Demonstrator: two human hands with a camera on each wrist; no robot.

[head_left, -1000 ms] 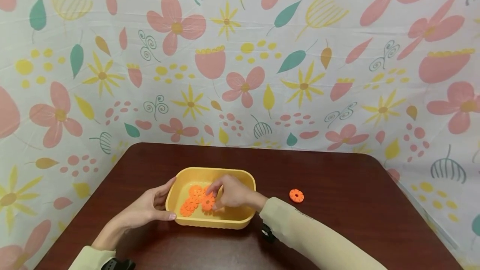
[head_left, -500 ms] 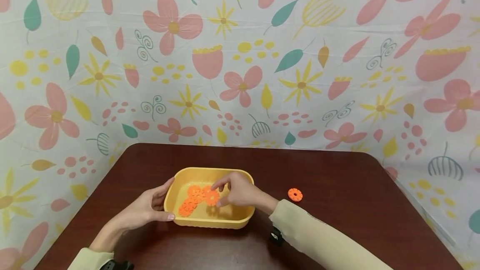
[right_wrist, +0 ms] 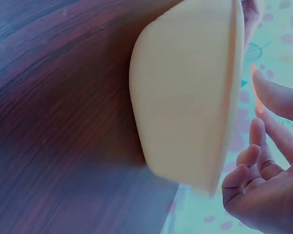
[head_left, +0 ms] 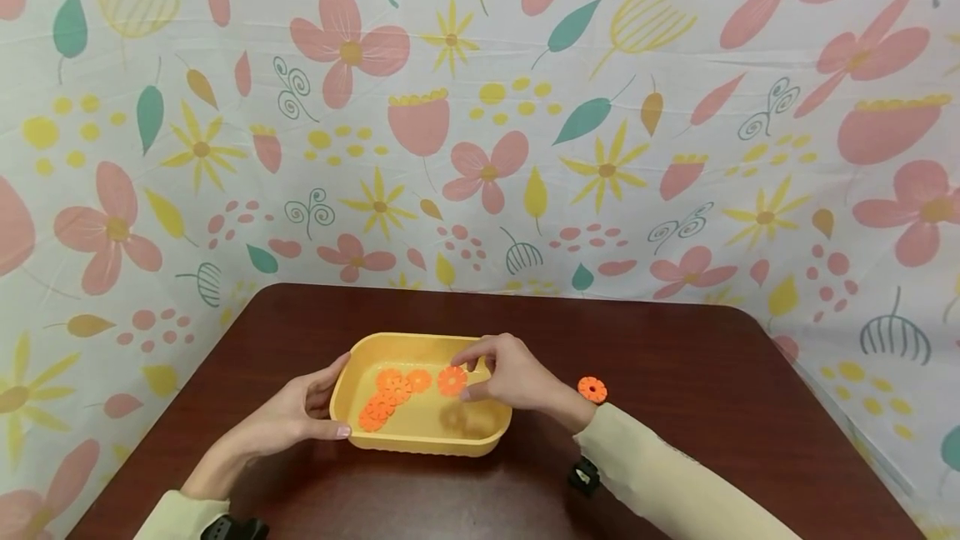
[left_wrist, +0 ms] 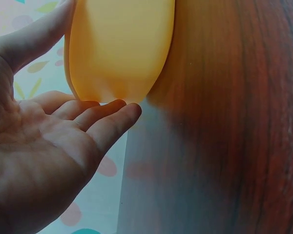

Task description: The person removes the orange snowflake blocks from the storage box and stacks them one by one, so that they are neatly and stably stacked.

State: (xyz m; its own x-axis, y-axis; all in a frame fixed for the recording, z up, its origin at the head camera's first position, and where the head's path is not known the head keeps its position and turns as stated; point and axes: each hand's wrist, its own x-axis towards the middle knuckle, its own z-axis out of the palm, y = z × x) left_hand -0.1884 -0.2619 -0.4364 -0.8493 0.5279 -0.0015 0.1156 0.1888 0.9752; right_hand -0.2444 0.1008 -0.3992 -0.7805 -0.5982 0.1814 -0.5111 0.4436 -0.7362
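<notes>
A yellow plastic tub (head_left: 423, 446) with rounded corners stands on the table. My left hand (head_left: 281, 419) holds its left end, thumb at the near corner and fingers at the far one; in the left wrist view several fingertips touch the tub's end wall (left_wrist: 122, 48). Over the tub's right part, my right hand (head_left: 517, 373) pinches an orange notched disc (head_left: 452, 381) between thumb and fingers. The right wrist view shows that disc (right_wrist: 257, 90) edge-on, above the rim. Several similar orange discs (head_left: 377, 409) lie overlapping in the tub's left half.
One more orange notched disc (head_left: 592, 390) lies on the dark wooden table (head_left: 675, 357), right of the tub and close behind the right wrist. A flower-printed cloth (head_left: 487, 257) hangs behind the table.
My right hand has lifted the orange disc from the group and moved right with it, to above the tub's right side. The left hand and the tub have stayed in place.
</notes>
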